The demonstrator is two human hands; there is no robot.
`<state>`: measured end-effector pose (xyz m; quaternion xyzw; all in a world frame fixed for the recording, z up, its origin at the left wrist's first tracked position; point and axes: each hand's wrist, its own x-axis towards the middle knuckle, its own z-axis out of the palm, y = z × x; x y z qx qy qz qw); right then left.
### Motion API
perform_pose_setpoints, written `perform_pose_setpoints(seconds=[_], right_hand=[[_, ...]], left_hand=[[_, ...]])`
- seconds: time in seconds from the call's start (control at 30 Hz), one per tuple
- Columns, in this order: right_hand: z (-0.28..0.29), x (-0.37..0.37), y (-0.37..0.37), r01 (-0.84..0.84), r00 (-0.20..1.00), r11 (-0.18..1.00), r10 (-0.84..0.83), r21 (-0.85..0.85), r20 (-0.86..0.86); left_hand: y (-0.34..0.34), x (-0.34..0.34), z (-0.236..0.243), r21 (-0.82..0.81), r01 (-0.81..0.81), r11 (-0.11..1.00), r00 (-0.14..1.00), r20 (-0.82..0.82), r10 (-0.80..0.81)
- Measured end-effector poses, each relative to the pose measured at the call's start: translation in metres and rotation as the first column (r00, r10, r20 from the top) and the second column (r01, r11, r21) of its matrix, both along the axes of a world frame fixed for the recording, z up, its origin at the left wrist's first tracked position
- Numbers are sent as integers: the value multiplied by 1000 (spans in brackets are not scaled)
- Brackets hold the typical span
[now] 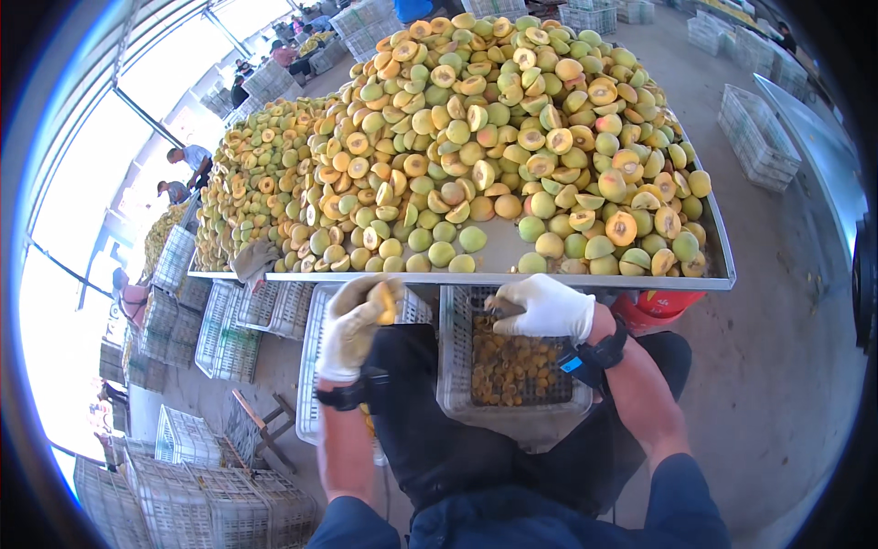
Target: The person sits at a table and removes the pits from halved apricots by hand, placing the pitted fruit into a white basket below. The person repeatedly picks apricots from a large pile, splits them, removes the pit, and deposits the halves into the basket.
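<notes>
A heap of halved yellow-green peaches covers the metal-rimmed table in front of me. My left hand, in a white glove, is closed around a peach half just below the table's near edge. My right hand, also gloved, is closed by the same edge, a little to the right. At its fingertips shows a small brown and dark thing, too small to name. Under that hand stands a pale plastic crate with brown, wet-looking peach scraps in it.
A white crate stands beside my left leg. A red bucket is under the table at right. More crates and a small wooden stool are at left; another crate lies farther right. People work in the background.
</notes>
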<state>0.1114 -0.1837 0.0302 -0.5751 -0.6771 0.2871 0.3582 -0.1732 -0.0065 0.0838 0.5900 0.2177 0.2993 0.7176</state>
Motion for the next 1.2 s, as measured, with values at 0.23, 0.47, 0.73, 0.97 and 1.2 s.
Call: perform_pose_setpoints(seconds=[0.23,0.47,0.73,0.97,1.2], right_hand=[[18,-18,7,26,933,972,61,-235,355],[14,-18,12,37,918,953,86,-301,387],[6,-6,5,140,893,948,5,-287,451],[-2,0,18,155,878,935,18,-320,478],[3,0,29,134,915,959,-24,-248,402]], left_hand=[[36,-95,10,598,468,651,169,-784,598],[42,4,-14,799,371,473,531,-601,598],[81,166,-54,529,567,632,190,-830,524],[94,172,-75,467,530,708,136,-871,472],[101,153,-72,441,322,838,429,-857,286]])
